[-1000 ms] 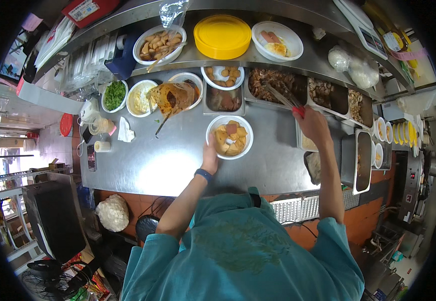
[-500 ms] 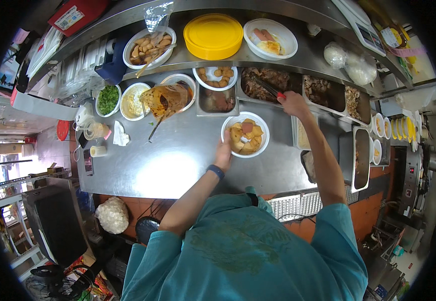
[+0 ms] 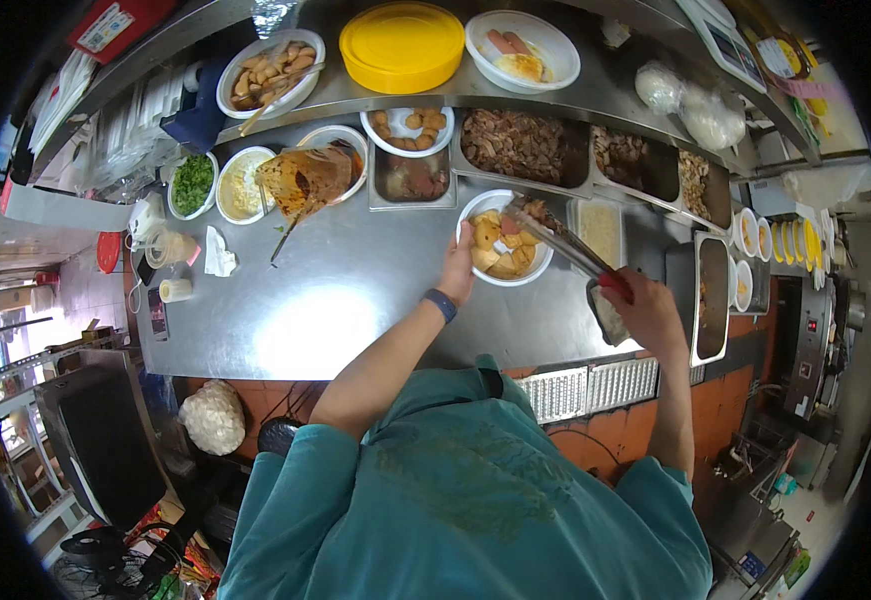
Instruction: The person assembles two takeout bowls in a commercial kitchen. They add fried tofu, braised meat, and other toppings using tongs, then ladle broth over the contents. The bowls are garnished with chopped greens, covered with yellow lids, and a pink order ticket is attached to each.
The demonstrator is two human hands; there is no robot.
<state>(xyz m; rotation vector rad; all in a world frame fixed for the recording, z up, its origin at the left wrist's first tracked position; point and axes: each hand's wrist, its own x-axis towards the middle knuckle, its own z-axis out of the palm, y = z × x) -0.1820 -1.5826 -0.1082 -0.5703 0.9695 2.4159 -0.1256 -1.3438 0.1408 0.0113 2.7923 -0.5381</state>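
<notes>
A white bowl [image 3: 542,268] sits over the steel counter, with yellow-brown chunks [image 3: 488,255] and a pinkish piece inside. My left hand [image 3: 458,266] grips its left rim. In my right hand [image 3: 647,312] are metal tongs with a red handle [image 3: 615,284], slanting up and left. Their tips reach over the bowl's right side, with dark brown meat [image 3: 537,212] between them. Beyond the bowl, a deep metal pan of chopped brown meat [image 3: 512,145] stands below the shelf. Right of the bowl lies a rectangular tub [image 3: 597,230] with pale contents.
Bowls of chopped greens [image 3: 193,186], pale bits [image 3: 242,190] and sauce under a brown-stained cover [image 3: 300,185] line the back left. More metal pans [image 3: 710,300] stand right. The shelf carries a yellow lidded tub [image 3: 401,48] and white bowls. A dark-wrapped item [image 3: 607,312] lies near my right hand.
My right hand has brought the tongs from the meat pan back toward me, their tips now over the bowl with meat. The bowl and left hand have shifted slightly in view.
</notes>
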